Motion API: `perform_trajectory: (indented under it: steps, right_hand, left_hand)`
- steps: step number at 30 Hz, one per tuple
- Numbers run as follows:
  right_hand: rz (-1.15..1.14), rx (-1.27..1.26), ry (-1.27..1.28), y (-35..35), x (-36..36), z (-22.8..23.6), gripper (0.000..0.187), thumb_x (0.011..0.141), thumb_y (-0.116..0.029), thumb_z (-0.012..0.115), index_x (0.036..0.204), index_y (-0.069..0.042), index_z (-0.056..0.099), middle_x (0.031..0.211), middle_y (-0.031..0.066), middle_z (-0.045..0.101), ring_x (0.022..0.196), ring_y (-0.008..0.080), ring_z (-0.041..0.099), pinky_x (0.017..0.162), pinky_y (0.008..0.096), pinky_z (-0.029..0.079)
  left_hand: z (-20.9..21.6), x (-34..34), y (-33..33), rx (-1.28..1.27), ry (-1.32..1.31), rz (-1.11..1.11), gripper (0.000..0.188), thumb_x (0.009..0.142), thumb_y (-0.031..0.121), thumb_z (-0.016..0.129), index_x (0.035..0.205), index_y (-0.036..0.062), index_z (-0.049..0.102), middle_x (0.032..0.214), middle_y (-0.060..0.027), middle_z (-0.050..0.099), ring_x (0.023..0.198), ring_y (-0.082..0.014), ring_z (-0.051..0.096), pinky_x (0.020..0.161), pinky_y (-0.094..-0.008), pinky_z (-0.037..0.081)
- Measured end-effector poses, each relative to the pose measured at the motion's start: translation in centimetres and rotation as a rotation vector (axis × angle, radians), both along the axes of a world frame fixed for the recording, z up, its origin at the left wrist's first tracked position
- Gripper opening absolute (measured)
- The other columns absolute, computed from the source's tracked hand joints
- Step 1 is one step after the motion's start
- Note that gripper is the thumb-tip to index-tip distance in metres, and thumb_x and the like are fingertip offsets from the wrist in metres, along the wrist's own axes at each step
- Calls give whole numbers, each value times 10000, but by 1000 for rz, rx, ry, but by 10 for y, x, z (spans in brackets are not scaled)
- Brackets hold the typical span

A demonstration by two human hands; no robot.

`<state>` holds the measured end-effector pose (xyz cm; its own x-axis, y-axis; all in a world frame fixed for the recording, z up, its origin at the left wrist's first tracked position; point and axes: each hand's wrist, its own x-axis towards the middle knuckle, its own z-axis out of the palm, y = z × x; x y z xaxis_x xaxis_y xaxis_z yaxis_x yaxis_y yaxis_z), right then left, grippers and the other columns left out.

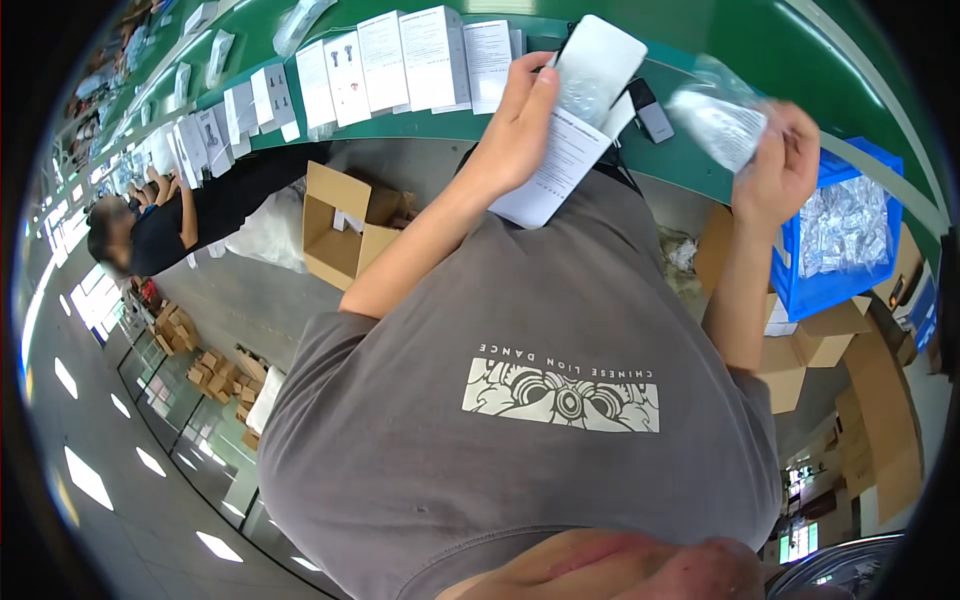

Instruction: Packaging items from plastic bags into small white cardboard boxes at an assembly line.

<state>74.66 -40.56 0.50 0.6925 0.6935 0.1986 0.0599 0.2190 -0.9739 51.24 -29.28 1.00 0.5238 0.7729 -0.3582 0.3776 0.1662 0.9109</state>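
My left hand point(512, 130) is closed around a white printed box point(556, 172), tilted, with its white flap point(612, 45) standing up at the far end. Clear plastic wrap point(583, 98) shows at the box's mouth; what it wraps I cannot make out. To the right, my right hand point(778, 172) pinches a clear plastic bag point(722, 122) with whitish contents, held up apart from the box. Between the two, a small dark-and-grey device point(652, 112) lies on the green table point(690, 170).
Several white printed boxes point(430, 60) stand in a row along the table to the left. A blue bin point(790, 285) full of clear bags is at the right. Open cardboard boxes point(330, 240) sit below on the left. Another person point(160, 235) works farther left.
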Motion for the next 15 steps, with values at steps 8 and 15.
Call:
perform_trajectory:
  steps: [8, 15]
  right_hand:
    - [1066, -368, -234, 67, -27, 44, 126, 971, -58, 591, 1066, 19, 622, 920, 24, 632, 831, 79, 586, 751, 247, 489]
    - [1204, -288, 168, 81, -40, 35, 134, 987, -86, 582, 1076, 10, 611, 892, 6, 623, 831, 73, 577, 735, 254, 490]
  left_hand:
    - [3, -6, -20, 33, -129, -2, 517, 1088, 407, 344, 1404, 0, 378, 1172, -137, 533, 1090, -203, 510, 990, -318, 395]
    - [-11, -23, -11, -30, 4, 121, 575, 1084, 479, 262, 1457, 58, 380, 1371, -151, 512, 1288, -236, 489, 1097, -341, 347]
